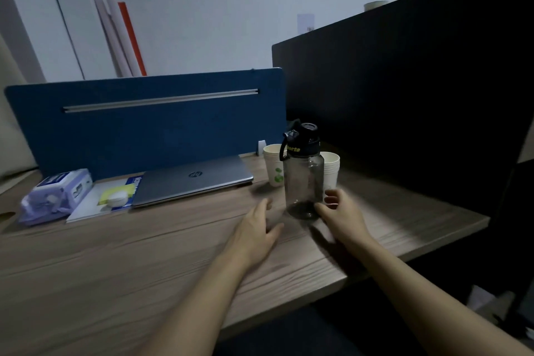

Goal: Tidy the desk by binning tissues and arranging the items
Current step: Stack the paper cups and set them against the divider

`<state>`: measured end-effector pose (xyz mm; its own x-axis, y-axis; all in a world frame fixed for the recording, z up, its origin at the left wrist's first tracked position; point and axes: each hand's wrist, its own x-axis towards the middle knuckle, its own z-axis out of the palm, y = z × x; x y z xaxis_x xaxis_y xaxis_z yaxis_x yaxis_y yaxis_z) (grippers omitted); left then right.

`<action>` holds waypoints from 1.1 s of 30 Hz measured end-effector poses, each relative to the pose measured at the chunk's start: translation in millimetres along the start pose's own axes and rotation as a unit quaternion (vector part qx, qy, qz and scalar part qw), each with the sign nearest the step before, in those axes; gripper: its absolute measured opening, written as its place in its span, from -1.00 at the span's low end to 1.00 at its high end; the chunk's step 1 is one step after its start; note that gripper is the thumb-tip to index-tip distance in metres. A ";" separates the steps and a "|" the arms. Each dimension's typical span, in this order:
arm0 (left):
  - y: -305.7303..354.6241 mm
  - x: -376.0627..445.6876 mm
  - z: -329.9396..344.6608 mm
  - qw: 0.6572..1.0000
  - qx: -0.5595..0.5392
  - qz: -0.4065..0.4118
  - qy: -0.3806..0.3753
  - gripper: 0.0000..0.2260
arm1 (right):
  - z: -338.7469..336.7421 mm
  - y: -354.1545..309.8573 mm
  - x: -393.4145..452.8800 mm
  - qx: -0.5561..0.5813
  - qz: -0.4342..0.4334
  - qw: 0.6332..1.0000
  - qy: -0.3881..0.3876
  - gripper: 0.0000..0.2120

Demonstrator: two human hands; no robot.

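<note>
The left hand (257, 228) is lying flat, fingers loose and empty, left of the water bottle (304, 173), while the right hand (341, 211) is touching its base with half-curled fingers, apparently steadying it on the worktop (115, 263) before the paper cups (274, 165).

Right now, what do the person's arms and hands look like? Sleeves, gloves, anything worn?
Both forearms are bare as far as the frame shows: no sleeves reach into view. The left hand and right hand wear no gloves. No watch, bracelet or ring is visible on wrists or fingers, though the light is dim. No markings or cables anywhere on the arms.
</note>
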<state>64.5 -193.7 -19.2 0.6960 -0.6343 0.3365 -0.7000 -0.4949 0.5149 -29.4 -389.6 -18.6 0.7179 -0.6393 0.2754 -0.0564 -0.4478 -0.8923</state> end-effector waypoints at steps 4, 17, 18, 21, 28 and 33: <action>-6.0 24.2 7.5 1.000 -0.014 -0.008 -0.014 -0.38 | 12.7 0.7 13.8 -0.041 -0.037 0.998 -0.003 -0.74; -54.8 47.9 -16.5 0.990 -0.106 -0.088 0.043 -0.42 | 64.3 -25.1 29.5 -0.099 -0.074 0.984 -0.126 -0.73; -63.6 43.7 -24.6 0.990 -0.098 -0.095 0.046 -0.44 | 72.4 -29.8 28.6 -0.103 -0.082 0.981 -0.140 -0.72; -86.7 29.0 -48.4 0.986 -0.093 -0.117 0.070 -0.50 | 103.1 -45.0 25.9 -0.095 -0.106 0.974 -0.177 -0.70; -106.3 7.3 -72.0 0.977 -0.083 -0.166 0.105 -0.52 | 136.9 -57.2 25.7 -0.087 -0.128 0.965 -0.212 -0.64; -105.5 -0.6 -68.5 0.973 -0.058 -0.170 0.146 -0.52 | 115.5 -43.8 23.0 -0.012 -0.087 0.980 -0.176 -0.80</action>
<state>148.9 -100.3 -19.7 0.9118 -0.2417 0.3320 -0.4103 -0.5654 0.7155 69.7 -312.5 -14.5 0.9130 -0.2981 0.2786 0.0749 -0.5488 -0.8326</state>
